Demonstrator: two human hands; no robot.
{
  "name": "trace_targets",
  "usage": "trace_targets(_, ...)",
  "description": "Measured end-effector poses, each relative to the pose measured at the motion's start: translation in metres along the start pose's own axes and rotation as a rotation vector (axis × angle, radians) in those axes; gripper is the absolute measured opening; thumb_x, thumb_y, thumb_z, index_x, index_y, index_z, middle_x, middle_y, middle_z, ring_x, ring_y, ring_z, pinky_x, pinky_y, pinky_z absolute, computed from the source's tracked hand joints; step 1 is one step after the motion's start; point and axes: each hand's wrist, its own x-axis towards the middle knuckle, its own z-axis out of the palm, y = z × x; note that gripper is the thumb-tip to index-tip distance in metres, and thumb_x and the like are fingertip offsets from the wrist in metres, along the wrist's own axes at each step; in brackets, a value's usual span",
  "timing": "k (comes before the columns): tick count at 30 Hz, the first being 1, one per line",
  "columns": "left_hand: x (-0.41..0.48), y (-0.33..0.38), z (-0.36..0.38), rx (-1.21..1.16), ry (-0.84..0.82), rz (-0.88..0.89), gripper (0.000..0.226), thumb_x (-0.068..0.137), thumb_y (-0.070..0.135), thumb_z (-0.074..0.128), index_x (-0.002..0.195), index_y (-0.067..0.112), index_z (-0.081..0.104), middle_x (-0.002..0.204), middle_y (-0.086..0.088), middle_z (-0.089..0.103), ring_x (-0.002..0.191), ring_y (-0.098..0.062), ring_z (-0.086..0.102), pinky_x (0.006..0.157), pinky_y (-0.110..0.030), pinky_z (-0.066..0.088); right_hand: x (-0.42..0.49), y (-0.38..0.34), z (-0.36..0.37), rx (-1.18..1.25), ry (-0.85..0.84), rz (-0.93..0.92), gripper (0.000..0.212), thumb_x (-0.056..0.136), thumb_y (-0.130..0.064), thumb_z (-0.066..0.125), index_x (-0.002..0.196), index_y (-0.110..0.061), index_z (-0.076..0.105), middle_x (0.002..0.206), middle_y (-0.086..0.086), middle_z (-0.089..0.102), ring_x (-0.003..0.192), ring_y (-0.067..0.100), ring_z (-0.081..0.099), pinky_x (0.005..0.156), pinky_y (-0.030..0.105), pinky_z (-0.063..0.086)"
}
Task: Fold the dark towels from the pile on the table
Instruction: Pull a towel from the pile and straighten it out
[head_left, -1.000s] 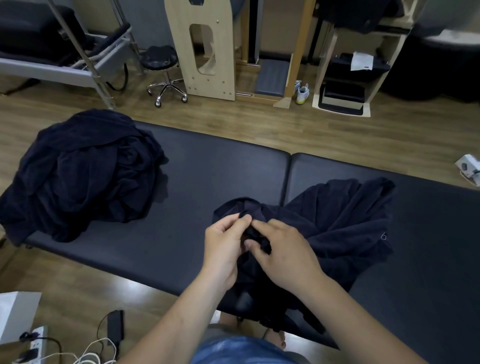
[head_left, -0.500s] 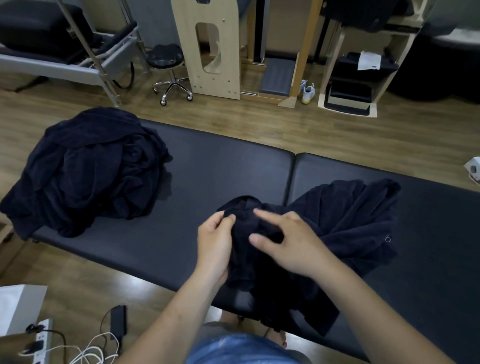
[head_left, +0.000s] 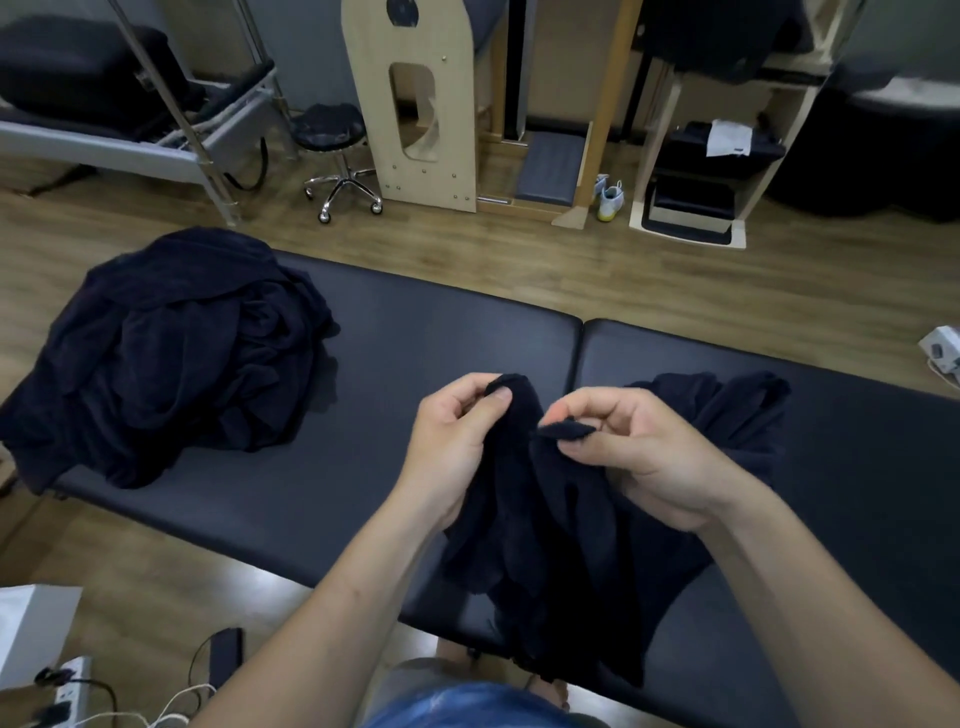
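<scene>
Navy terry-cloth towel is hanging crumpled between the two hands, just in front of the seam that is splitting the black padded vinyl tabletop into two cushions. The left hand is hovering just left of the seam, its thumb and curled fingers pinching a rounded fold of the towel's upper edge. The right hand is hovering just right of the seam, its thumb and forefinger nipping a small flap of the same edge while its other fingers are curling loosely behind. The two grips are sitting close together without touching.

Below them the towel is drooping in thick folds over the near edge of the tabletop, in front of the seam. The rest of it is trailing away behind the right hand and lying rumpled on the cushion right of the seam.

Well to the left of the seam, a big heap of dark navy towels is sprawling over the far left end of the tabletop and spilling past its edge.

Beyond the seam, a brown wood-plank floor is running back to a pale plywood frame with a tall cut-out. A black round stool on chrome castors is standing left of that frame, and a pair of light shoes is sitting right of it. In front of the seam and far to the left, a white power strip is lying on the floor with cables plugged in.
</scene>
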Motion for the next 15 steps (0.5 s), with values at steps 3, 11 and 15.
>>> trace_targets(3, 0.002, 0.01, 0.008, -0.014, -0.031, 0.029, 0.014, 0.095, 0.004, 0.058, 0.097, 0.006, 0.072, 0.09, -0.012, 0.072, 0.086, -0.024, 0.064, 0.082, -0.039, 0.05, -0.006, -0.027, -0.001, -0.048, -0.219, 0.028, 0.03, 0.083, 0.01, 0.06, 0.092, -0.013, 0.077, 0.089, 0.005, 0.075, 0.082, 0.009, 0.07, 0.074, 0.017, 0.052)
trace_targets(11, -0.005, 0.014, 0.018, -0.06, -0.143, 0.018, 0.018, 0.094, -0.005, 0.057, 0.106, -0.001, 0.07, 0.089, -0.014, 0.076, 0.078, -0.017, 0.071, 0.069, -0.022, 0.056, 0.017, -0.013, -0.005, -0.443, 0.349, -0.117, 0.027, 0.072, 0.006, 0.081, 0.076, -0.019, 0.074, 0.076, 0.003, 0.072, 0.073, 0.013, 0.065, 0.081, 0.037, 0.054)
trace_targets(15, -0.01, 0.013, 0.014, 0.062, -0.163, 0.067, 0.017, 0.095, -0.004, 0.058, 0.106, 0.008, 0.064, 0.077, -0.003, 0.075, 0.067, -0.009, 0.068, 0.064, -0.017, 0.051, 0.017, -0.014, -0.002, -0.362, 0.28, -0.107, 0.038, 0.07, 0.015, 0.078, 0.092, -0.014, 0.064, 0.074, 0.001, 0.07, 0.071, 0.011, 0.064, 0.076, 0.023, 0.054)
